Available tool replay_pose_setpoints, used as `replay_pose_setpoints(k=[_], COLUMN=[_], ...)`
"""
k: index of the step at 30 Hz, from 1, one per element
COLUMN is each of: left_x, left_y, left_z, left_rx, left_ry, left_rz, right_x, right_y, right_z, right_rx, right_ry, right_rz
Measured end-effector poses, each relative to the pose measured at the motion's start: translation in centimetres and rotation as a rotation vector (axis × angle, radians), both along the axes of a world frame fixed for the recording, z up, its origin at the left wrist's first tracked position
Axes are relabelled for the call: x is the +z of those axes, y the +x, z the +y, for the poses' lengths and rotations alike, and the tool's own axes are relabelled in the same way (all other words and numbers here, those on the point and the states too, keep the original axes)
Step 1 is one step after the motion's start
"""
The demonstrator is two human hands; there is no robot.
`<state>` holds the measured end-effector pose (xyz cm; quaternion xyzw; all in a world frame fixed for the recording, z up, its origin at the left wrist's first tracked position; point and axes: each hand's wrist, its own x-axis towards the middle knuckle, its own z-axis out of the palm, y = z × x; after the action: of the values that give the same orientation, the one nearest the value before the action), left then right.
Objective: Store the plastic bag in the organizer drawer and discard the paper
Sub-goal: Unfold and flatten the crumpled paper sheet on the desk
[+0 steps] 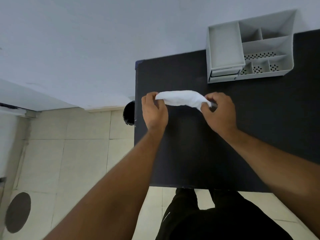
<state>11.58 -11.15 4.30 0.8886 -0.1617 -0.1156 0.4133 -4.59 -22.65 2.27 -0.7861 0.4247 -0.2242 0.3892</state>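
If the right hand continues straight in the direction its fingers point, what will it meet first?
The right hand points up-left, so it would first push into the white bundle it already grips, then probably bare table. The organizer lies to the right of that line.

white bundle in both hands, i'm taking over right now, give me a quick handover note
Left hand pinches one end of the white bundle, right hand the other, above the black table.
Whether it is bag, paper or both, I cannot tell.
Grey organizer stands at the table's far right; its drawer looks shut.
A dark bin sits off the table's left edge.
Nothing stored or discarded yet.
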Motion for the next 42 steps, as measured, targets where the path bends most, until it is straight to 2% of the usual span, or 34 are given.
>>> replay_pose_setpoints(k=[3,6,9,11,13,16,18,20,23,27,37,40,42], left_x=[-0.9,-3.1,-4.7,-5.3,-5.5,-4.9,-4.6,-4.6,-4.9,-5.3,-3.7,-2.9,-2.4], left_y=[-0.6,-1.8,-3.1,-3.5,-3.5,-3.3,-2.9,-2.3,-1.2,-0.9,-0.7,-1.0,-1.1], left_z=[2.2,5.8,8.4,8.8,8.2,6.0,4.1,2.6,1.3,1.4,1.4,1.4,1.4], left_rx=[-0.086,-0.203,-0.238,-0.237,-0.235,-0.186,-0.142,-0.108,-0.038,-0.008,0.176,0.184,0.161], left_ry=[0.067,0.184,0.316,0.425,0.469,0.400,0.379,0.411,0.441,0.494,0.176,0.154,0.146], left_rz=[-0.038,-0.037,0.020,0.078,0.185,0.383,0.386,0.401,0.530,0.474,0.442,0.466,0.402], right_x=[-0.8,-2.7,-4.5,-5.4,-5.6,-5.4,-5.4,-5.4,-5.5,-5.1,-4.6,-4.3,-4.0], right_y=[-1.2,-3.5,-5.8,-6.9,-7.1,-5.7,-4.2,-3.0,-1.8,-1.6,-3.8,-4.4,-4.5], right_z=[0.7,2.1,3.9,4.8,5.2,5.2,4.9,4.3,3.4,2.3,2.8,3.3,3.3], right_rx=[0.182,0.340,0.532,0.578,0.529,0.380,0.263,0.150,-0.005,-0.134,-0.258,-0.348,-0.418], right_ry=[-0.116,-0.161,-0.169,-0.167,-0.140,-0.115,-0.074,0.046,0.298,0.488,0.761,0.791,0.801], right_rz=[0.084,0.268,0.447,0.463,0.434,0.386,0.373,0.375,0.360,0.324,0.278,0.204,0.122])
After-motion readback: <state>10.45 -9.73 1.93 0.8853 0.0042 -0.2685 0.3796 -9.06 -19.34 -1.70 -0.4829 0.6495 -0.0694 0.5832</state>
